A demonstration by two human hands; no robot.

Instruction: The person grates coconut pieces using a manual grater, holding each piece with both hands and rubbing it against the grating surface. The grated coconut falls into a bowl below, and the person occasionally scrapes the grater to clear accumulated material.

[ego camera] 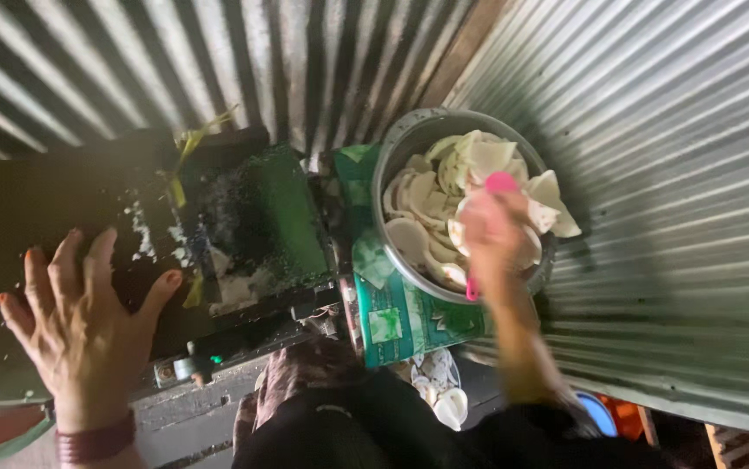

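My right hand [494, 233] is motion-blurred, its grip on the pink tool [501, 182] unclear; it covers part of the bowl's [392, 156] slices.

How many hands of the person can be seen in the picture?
2. The left hand lies spread flat on the dark slicer board. The right hand, blurred, holds a pink tool over the metal bowl of white slices.
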